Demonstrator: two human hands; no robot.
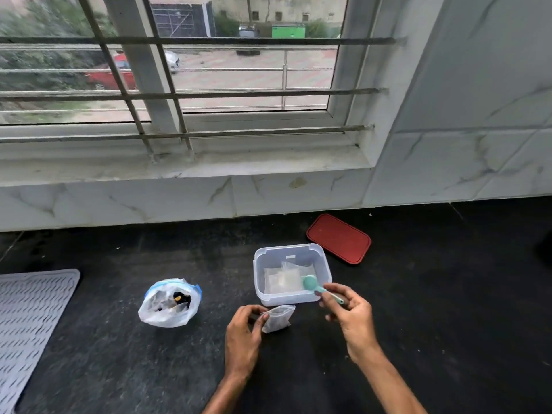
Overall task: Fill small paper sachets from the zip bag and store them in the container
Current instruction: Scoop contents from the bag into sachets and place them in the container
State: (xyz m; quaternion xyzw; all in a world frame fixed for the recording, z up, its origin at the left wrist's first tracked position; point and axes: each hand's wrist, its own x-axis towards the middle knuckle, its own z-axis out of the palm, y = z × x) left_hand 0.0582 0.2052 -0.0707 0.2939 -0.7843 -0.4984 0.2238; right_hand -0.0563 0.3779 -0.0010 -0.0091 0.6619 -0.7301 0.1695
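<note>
In the container: several sachets stored. Just before it, left hand pinching dark-filled sachet; right hand gripping teal spoon. Well left, zip bag open. Filling apparently unfinished.

1 container, 1 lid, 1 spoon

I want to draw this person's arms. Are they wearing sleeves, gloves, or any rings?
No sleeves show: both forearms are bare right down to the picture's bottom edge. The left hand and right hand have no gloves, and I can see no rings, watch or bracelets on them.
</note>
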